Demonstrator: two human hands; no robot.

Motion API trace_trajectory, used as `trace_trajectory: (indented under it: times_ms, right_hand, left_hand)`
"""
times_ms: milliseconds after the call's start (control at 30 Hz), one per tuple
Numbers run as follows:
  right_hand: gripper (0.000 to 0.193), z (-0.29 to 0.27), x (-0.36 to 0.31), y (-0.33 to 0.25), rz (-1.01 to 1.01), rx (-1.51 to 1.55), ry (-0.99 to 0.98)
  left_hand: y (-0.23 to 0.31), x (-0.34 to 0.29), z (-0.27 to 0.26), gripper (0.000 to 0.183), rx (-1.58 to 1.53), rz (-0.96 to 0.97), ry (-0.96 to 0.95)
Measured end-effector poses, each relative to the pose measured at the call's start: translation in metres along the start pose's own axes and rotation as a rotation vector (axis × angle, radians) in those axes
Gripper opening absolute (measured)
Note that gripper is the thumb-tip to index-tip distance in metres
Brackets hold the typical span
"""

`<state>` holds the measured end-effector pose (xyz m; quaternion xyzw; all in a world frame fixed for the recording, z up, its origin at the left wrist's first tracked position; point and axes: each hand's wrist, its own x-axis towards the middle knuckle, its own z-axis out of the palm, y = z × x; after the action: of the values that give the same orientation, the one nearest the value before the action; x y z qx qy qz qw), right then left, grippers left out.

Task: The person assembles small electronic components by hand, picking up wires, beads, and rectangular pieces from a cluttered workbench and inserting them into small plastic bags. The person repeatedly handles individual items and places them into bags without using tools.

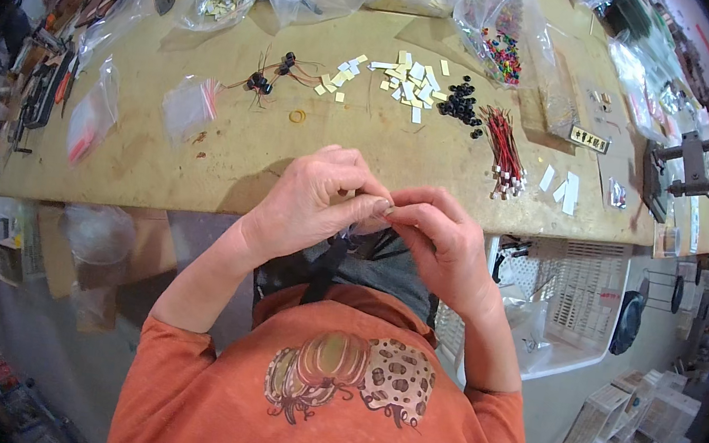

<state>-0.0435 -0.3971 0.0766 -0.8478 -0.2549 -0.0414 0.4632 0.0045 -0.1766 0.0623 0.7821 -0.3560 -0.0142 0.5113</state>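
My left hand and my right hand meet over the table's front edge, thumbs and fingertips pinched together. Whatever lies between the fingertips is too small and covered to name. Beyond the hands is a loose spread of small white and pale yellow rectangular pieces. Right of these sit a cluster of small black round parts and a bundle of red and black wires with white connectors. Farther left lie black round parts with thin wires, yellow rubber bands and small clear bags with red edges.
Clear plastic bags of parts line the table's far side, one holding multicoloured bits. Several white strips lie at the right, near a metal clamp. Hand tools lie along the left edge. Below is a white basket.
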Motion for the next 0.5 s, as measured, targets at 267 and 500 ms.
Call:
trace_trajectory:
  times_ms: [267,500]
  right_hand:
    - [0.015,-0.005,0.009,0.005,0.008,0.033,-0.013]
    - [0.014,-0.026,0.017,0.013,-0.022,0.077,0.003]
  left_hand:
    - [0.002,0.014,-0.008,0.004,-0.068,-0.042,-0.117]
    - [-0.008,0.035,-0.003,0.005,-0.383,0.061,-0.154]
